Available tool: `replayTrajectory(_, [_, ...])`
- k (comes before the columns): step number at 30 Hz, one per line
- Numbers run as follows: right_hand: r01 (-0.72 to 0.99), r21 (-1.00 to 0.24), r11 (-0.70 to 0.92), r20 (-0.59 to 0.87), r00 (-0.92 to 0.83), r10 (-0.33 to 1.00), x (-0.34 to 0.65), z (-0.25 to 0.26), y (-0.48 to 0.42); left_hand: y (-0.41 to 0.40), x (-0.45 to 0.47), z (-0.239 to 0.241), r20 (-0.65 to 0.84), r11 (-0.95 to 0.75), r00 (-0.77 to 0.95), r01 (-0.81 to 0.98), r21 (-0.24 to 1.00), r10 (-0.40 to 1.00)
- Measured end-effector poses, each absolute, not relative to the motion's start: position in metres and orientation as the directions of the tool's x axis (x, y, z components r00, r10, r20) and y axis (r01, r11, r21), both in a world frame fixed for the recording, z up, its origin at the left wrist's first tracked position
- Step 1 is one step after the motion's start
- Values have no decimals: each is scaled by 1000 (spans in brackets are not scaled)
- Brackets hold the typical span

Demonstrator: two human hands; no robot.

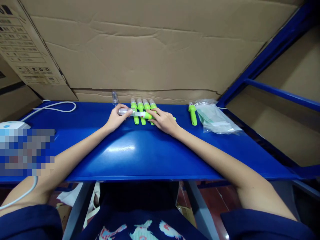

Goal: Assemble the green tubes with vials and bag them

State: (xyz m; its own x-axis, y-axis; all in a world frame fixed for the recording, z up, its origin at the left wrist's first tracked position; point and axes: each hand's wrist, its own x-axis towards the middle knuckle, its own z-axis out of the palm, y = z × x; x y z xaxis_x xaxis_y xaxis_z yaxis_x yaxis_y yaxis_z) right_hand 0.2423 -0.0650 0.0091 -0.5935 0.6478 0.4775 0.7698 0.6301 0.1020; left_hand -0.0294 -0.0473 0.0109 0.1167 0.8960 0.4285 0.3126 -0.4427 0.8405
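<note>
My left hand (116,117) is closed around a clear plastic cap (123,112) held sideways. My right hand (165,122) grips a bright green handle (149,115) with a white stem and a small red spot. The stem's end reaches the mouth of the cap; I cannot tell how far inside it sits. Just behind my hands, several similar green handles with clear caps (140,107) lie side by side in a row, partly covered by my right hand. Left of that row is a loose clear cap (114,98).
On the right of the blue table (150,153) lie another green handle (193,115) and a clear plastic bag (217,118). A white device with a cable (15,125) is at the left edge. Cardboard (140,50) walls the back; a blue metal frame (280,91) stands right.
</note>
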Motion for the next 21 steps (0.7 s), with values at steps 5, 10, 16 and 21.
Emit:
replayTrajectory(5, [718, 79, 692, 499, -629, 596, 229, 0, -67, -63, -17, 8, 413, -481, 261, 313, 819, 873])
replayTrajectory(10, [654, -106, 749, 591, -565, 577, 232, -9, -74, -73, -9, 9, 423, -546, 369, 356, 758, 827])
replayTrajectory(16, [690, -96, 717, 598, -535, 596, 226, 0, -72, -71, -12, 10, 444, -547, 328, 383, 744, 834])
replayTrajectory(21, [841, 48, 540, 496, -489, 717, 222, 8, -81, -67, -15, 10, 463, -550, 300, 390, 739, 834])
